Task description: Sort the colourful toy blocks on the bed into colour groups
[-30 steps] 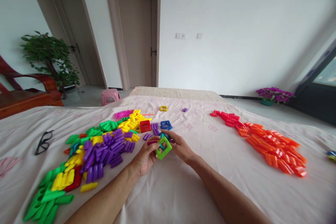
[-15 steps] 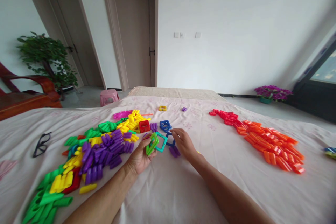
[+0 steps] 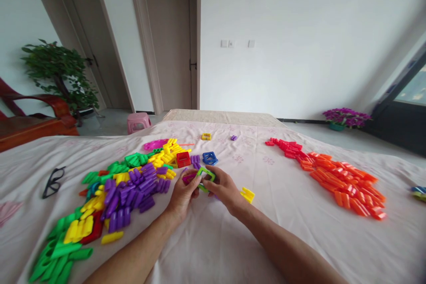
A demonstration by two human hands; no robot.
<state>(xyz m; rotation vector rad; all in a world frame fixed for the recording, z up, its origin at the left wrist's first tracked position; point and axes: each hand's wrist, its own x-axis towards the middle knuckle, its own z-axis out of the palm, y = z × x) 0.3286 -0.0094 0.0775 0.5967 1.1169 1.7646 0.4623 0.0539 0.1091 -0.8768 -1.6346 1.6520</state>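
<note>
My left hand (image 3: 183, 190) grips a green square-framed magnetic tile (image 3: 203, 170) from its left side, with a magenta piece (image 3: 188, 179) also at its fingers. My right hand (image 3: 226, 187) has its fingers closed on the tile's right side. Fingers cover much of the tile, and whether other frames lie behind it I cannot tell. Just beyond the hands are a stack of blue square frames (image 3: 209, 158), a red square frame stack (image 3: 183, 159) and small purple pieces (image 3: 195, 160). A yellow tube piece (image 3: 247, 195) lies beside my right wrist.
Purple tube blocks (image 3: 128, 191), yellow ones (image 3: 168, 154) and green ones (image 3: 60, 255) are heaped at left. Orange tube blocks (image 3: 346, 182) spread at right. Black glasses (image 3: 53, 183) lie far left on the cloth (image 3: 282, 239). A yellow square frame (image 3: 206, 136) sits farther back.
My right hand has moved left and down from the blue frame to the green tile. The teal and blue frames between the hands no longer show. The yellow piece by my right wrist is uncovered.
</note>
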